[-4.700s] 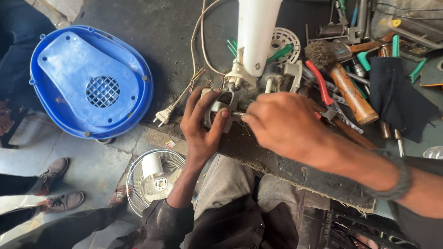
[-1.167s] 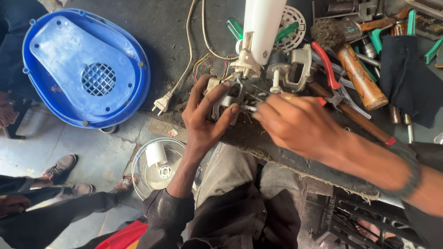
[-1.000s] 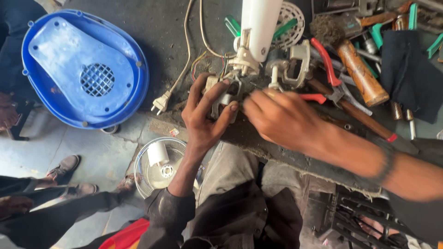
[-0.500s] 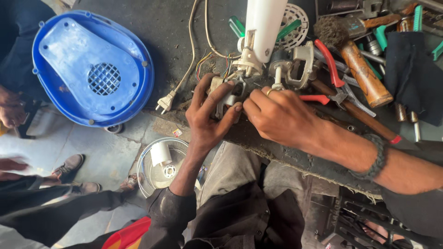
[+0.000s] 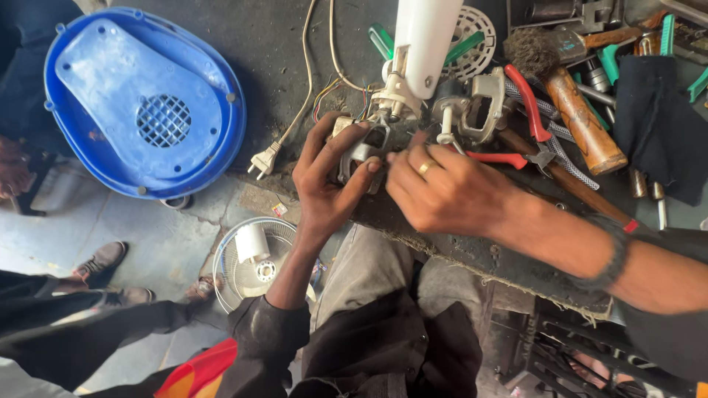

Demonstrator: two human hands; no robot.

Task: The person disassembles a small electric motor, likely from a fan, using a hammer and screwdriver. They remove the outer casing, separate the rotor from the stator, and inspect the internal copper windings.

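My left hand (image 5: 328,173) grips a small metal fan motor (image 5: 361,147) at the near edge of the dark workbench (image 5: 280,51). Coloured wires run from the motor up to a white plastic fan neck (image 5: 424,44). My right hand (image 5: 446,191), with a ring on one finger, presses its fingertips against the right side of the motor; what it pinches is hidden. A grey metal bracket part (image 5: 483,103) sits just beyond my right hand.
A blue plastic fan housing (image 5: 140,103) lies at the left. A white plug (image 5: 262,158) and cord trail over the bench. Red-handled pliers (image 5: 527,125), a wooden-handled hammer (image 5: 579,118), green screwdrivers and a dark cloth (image 5: 656,125) crowd the right. A small fan grille (image 5: 254,262) and another person's shoes (image 5: 99,262) are on the floor.
My right hand has shifted left and closer to the motor, fingertips now against it. My left hand has kept its grip. The view has drifted slightly.
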